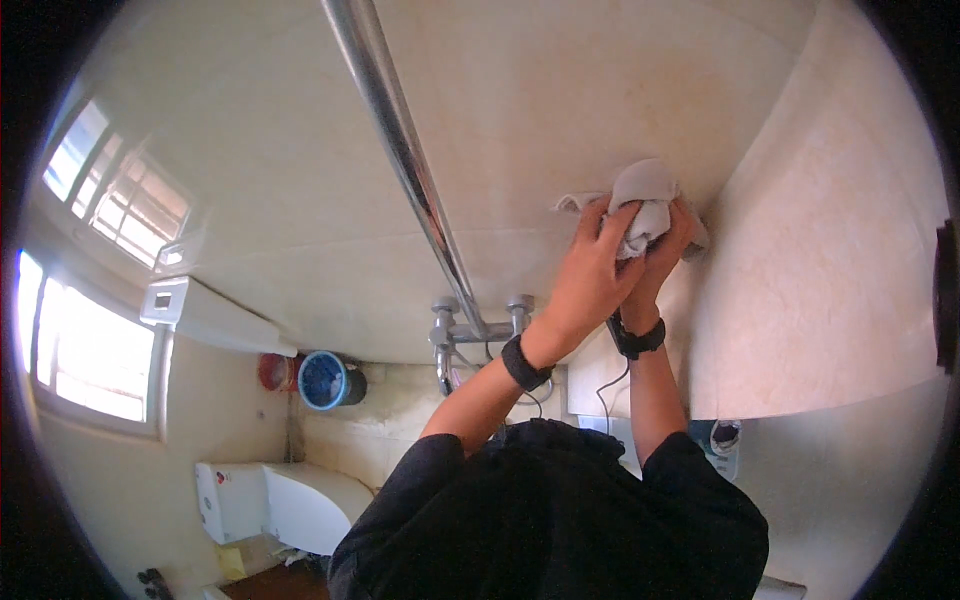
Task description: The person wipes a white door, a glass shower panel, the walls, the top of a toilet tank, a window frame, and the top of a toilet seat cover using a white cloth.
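A bunched pale cloth [646, 184] is pressed against the glossy tiled wall [540, 135], close to the corner with the adjoining wall. My left hand [600, 247] grips it from the left side, fingers curled into the folds. On the cloth's right side my right hand [667, 247] is closed around it, partly hidden behind the left hand and the fabric. Loose ends of the cloth stick out to the left and to the lower right. Each wrist wears a black band, with a thin cable hanging near it.
A chrome shower pipe [409, 157] rises from the mixer valve [484, 331] left of my hands. Below left stand a blue bucket [322, 381], a reddish bucket [277, 373] and a white toilet [300, 502]. A white wall-mounted unit [217, 311] sits near the window [94, 345].
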Motion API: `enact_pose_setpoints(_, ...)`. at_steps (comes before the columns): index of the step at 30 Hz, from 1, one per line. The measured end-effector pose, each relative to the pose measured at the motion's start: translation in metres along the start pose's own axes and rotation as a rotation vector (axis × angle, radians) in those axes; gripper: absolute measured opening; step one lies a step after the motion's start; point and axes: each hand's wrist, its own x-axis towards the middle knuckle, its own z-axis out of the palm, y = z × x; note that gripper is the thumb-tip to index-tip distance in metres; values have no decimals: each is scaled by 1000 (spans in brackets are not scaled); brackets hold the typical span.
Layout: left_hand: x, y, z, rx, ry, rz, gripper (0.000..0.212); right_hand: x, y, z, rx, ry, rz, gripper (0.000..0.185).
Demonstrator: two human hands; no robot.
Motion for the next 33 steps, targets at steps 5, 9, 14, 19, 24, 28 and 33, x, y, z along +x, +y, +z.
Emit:
enact_pose_setpoints(5, -12, -20, 20, 109, -79, 2, 54, -39, 37, -1, 27, -35, 253, 47)
enact_pose_setpoints(9, -36, -39, 20, 145, -110, -77, 52, -70, 28, 9, 293, -38, 434, 27)
enact_pose_setpoints(14, -73, -68, 7, 201, -231, -294, 48, -118, 21, -5, 233, -292, 361, 37)
enact_pose_setpoints(19, -90, -47, -27, 266, -185, -387, 48, -139, 21, -4, 307, -525, 362, 46)
enact_pose_setpoints(24, -102, 8, -91, 301, 129, -127, 48, -94, -59, 8, 623, -636, 89, 62)
enact_pose_setpoints(28, -96, 19, -123, 423, 398, 86, 44, -71, -132, 28, 1042, -755, 138, 73)
enact_pose_setpoints(33, -96, -23, -131, 80, 555, -196, 32, -102, -140, 53, 784, -684, 313, 64)
